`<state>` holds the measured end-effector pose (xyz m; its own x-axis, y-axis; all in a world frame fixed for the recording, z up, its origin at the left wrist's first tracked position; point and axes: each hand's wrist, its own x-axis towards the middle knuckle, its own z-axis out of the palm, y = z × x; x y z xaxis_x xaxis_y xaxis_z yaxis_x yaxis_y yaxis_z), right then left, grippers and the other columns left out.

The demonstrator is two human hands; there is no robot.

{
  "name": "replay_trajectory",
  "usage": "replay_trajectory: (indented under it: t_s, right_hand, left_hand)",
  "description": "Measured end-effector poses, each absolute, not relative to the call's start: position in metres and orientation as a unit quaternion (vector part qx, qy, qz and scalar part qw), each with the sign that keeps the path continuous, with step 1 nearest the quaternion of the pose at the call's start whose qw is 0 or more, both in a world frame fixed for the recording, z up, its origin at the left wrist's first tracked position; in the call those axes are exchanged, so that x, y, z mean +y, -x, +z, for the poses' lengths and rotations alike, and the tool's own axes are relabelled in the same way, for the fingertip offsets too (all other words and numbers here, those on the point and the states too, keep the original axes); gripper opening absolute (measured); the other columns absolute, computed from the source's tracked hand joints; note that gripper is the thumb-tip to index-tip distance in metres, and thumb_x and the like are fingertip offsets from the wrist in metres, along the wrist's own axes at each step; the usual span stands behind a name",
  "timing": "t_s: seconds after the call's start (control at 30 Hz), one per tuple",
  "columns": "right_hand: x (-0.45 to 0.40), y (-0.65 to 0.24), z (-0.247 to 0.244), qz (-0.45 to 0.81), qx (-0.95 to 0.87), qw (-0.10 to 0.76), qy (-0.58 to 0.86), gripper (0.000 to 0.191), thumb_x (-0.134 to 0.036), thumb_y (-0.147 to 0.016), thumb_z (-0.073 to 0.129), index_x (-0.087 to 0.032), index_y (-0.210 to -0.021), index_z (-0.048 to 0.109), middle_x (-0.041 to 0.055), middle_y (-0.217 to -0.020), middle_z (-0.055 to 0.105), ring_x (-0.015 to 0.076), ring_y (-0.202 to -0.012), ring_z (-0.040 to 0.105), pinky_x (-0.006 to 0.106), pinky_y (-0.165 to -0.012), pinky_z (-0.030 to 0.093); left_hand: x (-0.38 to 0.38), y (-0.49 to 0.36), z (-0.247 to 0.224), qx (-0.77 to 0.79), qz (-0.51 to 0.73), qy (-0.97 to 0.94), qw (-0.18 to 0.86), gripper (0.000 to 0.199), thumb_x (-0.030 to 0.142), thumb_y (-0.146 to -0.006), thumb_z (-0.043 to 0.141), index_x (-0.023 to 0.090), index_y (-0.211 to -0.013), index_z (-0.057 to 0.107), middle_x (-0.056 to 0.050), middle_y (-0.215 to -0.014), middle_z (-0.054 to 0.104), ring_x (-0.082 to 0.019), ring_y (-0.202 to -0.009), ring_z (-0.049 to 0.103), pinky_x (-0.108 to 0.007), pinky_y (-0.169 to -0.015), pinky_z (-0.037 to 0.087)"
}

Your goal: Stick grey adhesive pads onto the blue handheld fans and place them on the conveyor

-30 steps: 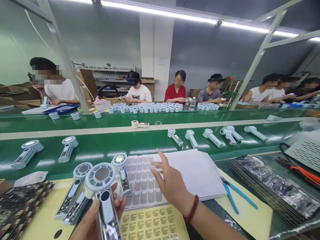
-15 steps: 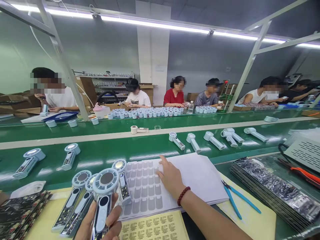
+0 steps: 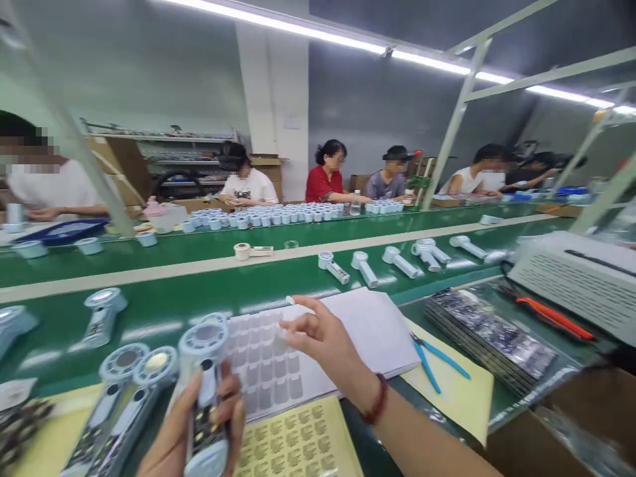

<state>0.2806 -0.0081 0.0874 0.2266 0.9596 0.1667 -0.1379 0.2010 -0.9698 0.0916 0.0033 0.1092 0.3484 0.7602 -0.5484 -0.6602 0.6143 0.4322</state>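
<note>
My left hand (image 3: 193, 424) is closed round a light blue handheld fan (image 3: 206, 391), its ring-shaped head up and circuit parts showing along the handle. Over the sheet of grey translucent stickers (image 3: 265, 394), my right hand (image 3: 322, 338) hovers with the index finger stretched out and the other fingers curled. At that fingertip is a small pale piece (image 3: 291, 300) that looks like a sticker; its outline is blurred. Two more fans, a nearer one (image 3: 124, 358) and another beside it (image 3: 156, 363), lie left of the held fan. A further fan is partly hidden behind the held one.
A yellow label sheet (image 3: 293, 437) lies in front. Blue-handled cutters (image 3: 432, 368) rest on yellow paper at right, beside stacked circuit boards (image 3: 487, 331). Several fans lie on the green conveyor (image 3: 278, 281). Co-workers sit across it. A cardboard box (image 3: 561, 424) stands at lower right.
The view has turned to the right. My right hand has lifted from the sticker sheet, and its fingers have curled more. The fan in my left hand has changed its angle.
</note>
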Motion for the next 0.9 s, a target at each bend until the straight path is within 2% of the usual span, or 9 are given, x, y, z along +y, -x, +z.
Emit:
replay_trajectory:
  t_s: [0.03,0.1,0.23,0.9]
  right_hand:
    - [-0.023,-0.270,0.094,0.456,-0.442,0.641,0.432,0.061,-0.039,-0.071,0.080,-0.022,-0.122,0.049,-0.0060,-0.075,0.067,0.0237,-0.110,0.068,0.040,-0.102,0.047]
    - [-0.051,-0.251,0.102,0.517,-0.406,0.649,0.383,0.062,-0.028,-0.068,0.084,-0.022,-0.120,0.051,-0.0053,-0.072,0.069,0.0261,-0.109,0.069,0.042,-0.099,0.049]
    - [-0.078,-0.222,0.109,0.527,-0.366,0.649,0.408,0.061,-0.014,-0.063,0.078,-0.020,-0.118,0.053,-0.0024,-0.072,0.074,0.0269,-0.118,0.064,0.043,-0.107,0.044]
    - [-0.070,-0.202,0.109,0.485,-0.368,0.647,0.459,0.055,-0.015,-0.063,0.072,-0.021,-0.115,0.054,-0.0033,-0.071,0.075,0.0249,-0.114,0.067,0.041,-0.106,0.046]
  left_hand:
    - [-0.003,-0.100,0.119,0.384,0.452,-0.034,0.805,0.017,0.020,-0.089,0.054,0.020,-0.102,0.064,0.000,-0.074,0.061,-0.005,-0.046,0.054,-0.020,-0.055,0.060]
    - [-0.011,-0.115,0.133,0.382,0.478,0.006,0.791,0.017,0.019,-0.094,0.047,0.014,-0.093,0.063,-0.001,-0.072,0.059,-0.005,-0.046,0.055,-0.017,-0.050,0.058]
    - [-0.018,-0.127,0.138,0.365,0.498,0.025,0.786,0.015,0.017,-0.095,0.049,0.010,-0.090,0.061,-0.003,-0.073,0.059,-0.008,-0.049,0.061,-0.018,-0.046,0.056]
    - [-0.021,-0.120,0.135,0.366,0.516,0.052,0.773,0.011,0.017,-0.094,0.053,0.009,-0.093,0.059,-0.006,-0.077,0.060,-0.010,-0.053,0.063,-0.019,-0.048,0.058]
